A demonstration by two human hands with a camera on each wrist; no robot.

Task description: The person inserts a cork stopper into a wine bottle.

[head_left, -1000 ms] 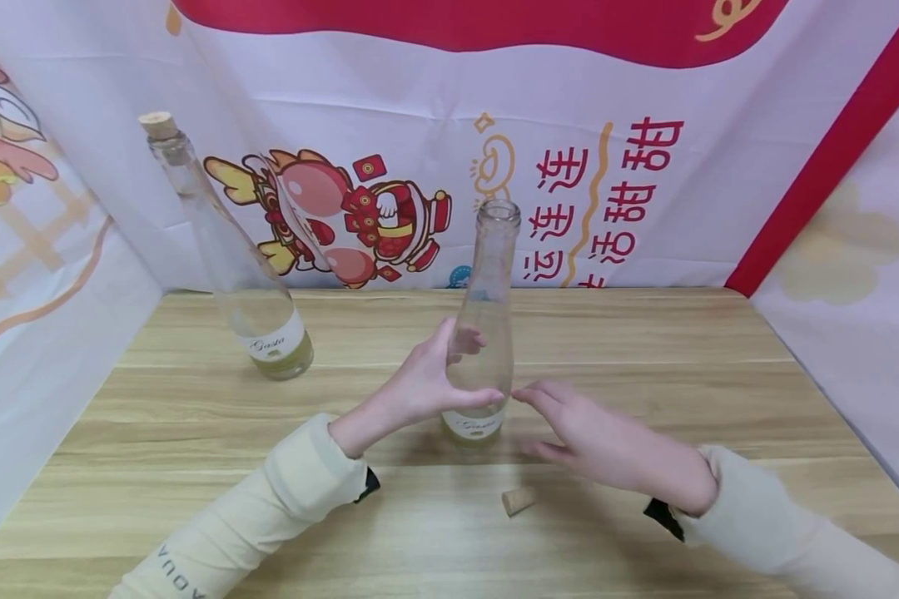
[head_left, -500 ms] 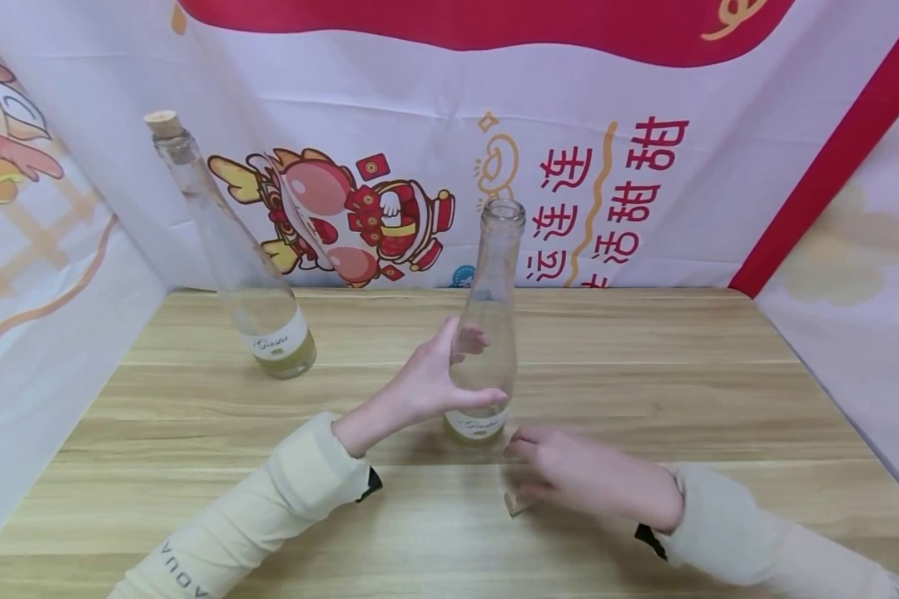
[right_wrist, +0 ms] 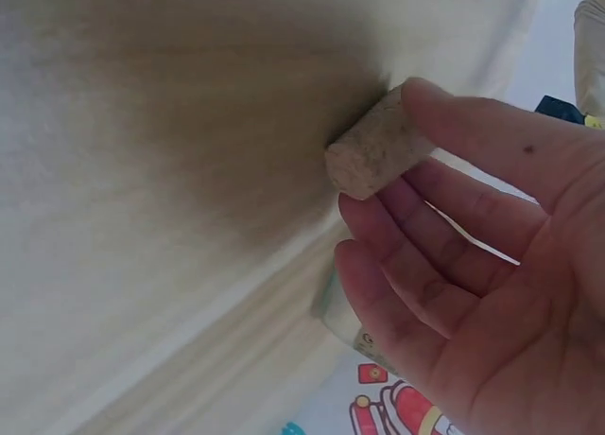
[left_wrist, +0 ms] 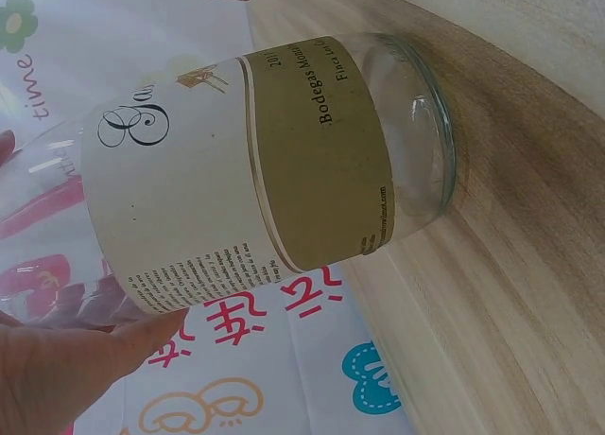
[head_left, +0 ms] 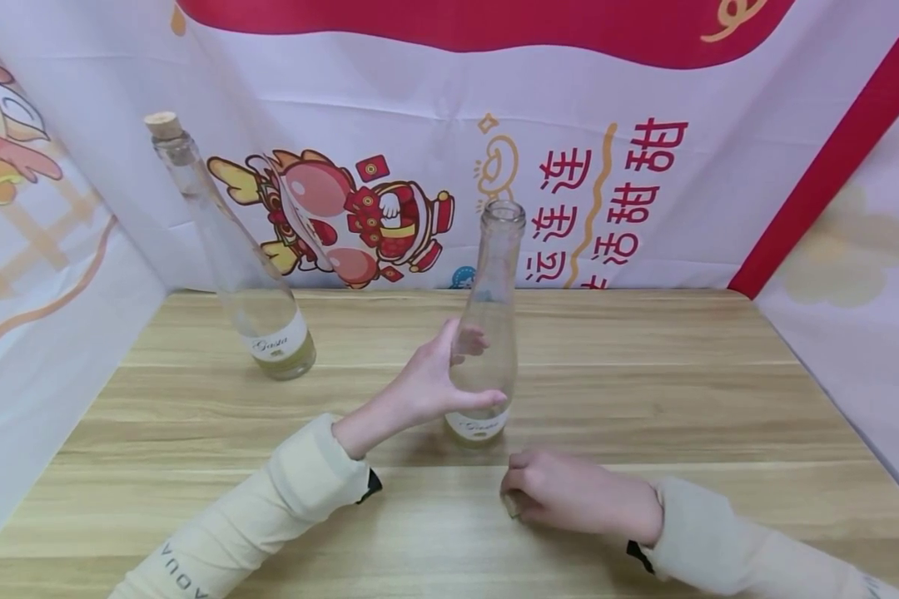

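Cork [right_wrist: 373,151] down at the counter [head_left: 644,374] is pinched in your right grip [head_left: 569,495]; your left grip [head_left: 430,383] clasps the upright uncorked bottle [head_left: 498,329].

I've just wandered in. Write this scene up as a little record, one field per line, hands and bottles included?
Left hand: holds the open bottle around its body
Open bottle: upright, no cork in its mouth
Right hand: pinches the loose cork; whether lifted, unclear
Corked bottle: upright at far left, untouched, stopper in its neck
Surface: wooden table
Backdrop: printed cloth
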